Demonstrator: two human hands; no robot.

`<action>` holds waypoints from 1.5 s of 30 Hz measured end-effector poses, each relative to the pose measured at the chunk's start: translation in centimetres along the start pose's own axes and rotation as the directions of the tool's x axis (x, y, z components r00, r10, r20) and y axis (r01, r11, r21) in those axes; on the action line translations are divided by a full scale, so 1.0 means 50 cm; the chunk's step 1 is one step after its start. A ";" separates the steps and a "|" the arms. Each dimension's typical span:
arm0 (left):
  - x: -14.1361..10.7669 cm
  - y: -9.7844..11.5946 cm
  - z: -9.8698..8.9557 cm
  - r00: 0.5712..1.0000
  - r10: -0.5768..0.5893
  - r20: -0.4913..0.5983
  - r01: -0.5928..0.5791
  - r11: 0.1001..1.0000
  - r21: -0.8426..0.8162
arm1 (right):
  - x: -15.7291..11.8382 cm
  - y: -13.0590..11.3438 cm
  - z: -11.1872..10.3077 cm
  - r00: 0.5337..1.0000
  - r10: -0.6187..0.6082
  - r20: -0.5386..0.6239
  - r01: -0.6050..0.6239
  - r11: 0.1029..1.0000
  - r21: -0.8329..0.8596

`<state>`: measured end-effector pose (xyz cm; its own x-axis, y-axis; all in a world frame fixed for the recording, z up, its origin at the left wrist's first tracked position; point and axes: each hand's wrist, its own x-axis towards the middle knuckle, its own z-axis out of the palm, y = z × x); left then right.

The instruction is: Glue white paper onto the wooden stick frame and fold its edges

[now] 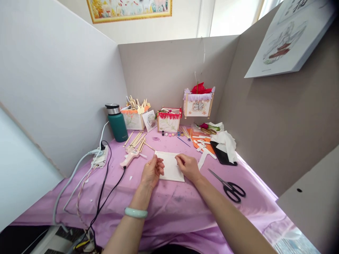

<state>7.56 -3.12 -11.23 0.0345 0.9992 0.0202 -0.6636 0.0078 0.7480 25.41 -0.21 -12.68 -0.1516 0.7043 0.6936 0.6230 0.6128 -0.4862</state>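
Observation:
A white square panel (171,171) with thin raised edges lies flat on the purple cloth in front of me. My left hand (153,171) is over its left side, thumb and fingers curled in; whatever they hold, if anything, is too small to make out. Over the panel's upper right part is my right hand (188,167), its thumb and forefinger pinched together. What sits in that pinch is hidden. Beside the right hand lies a white paper strip (203,158). A pale pink glue gun (129,158) rests left of the panel, its black cord running toward me.
Black-handled scissors (230,187) lie at right. Wooden sticks (136,140) are behind the glue gun; a green bottle (117,124) and power strip (101,157) stand left. Decorated paper lanterns (169,123) line the back, one hanging (198,106). Crumpled tissue (226,144) covers a black tray (222,155).

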 end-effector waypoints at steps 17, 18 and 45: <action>-0.006 0.019 0.001 0.996 -0.006 0.089 0.029 0.967 -0.251 | -0.001 0.000 0.002 1.000 0.011 0.005 -0.011 1.000 -0.014; -0.007 0.019 0.003 0.996 -0.007 0.085 0.027 0.969 -0.244 | -0.001 0.000 0.002 1.000 0.010 0.009 -0.010 1.000 -0.013; -0.004 0.022 0.003 0.997 -0.055 0.053 0.065 0.973 -0.220 | -0.001 0.000 0.003 1.000 0.000 0.009 0.000 1.000 -0.016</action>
<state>6.90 -3.33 -10.31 0.1107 0.9937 0.0144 -0.8082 0.0816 0.5832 25.34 -0.20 -12.81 -0.1587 0.7075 0.6887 0.6348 0.6073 -0.4776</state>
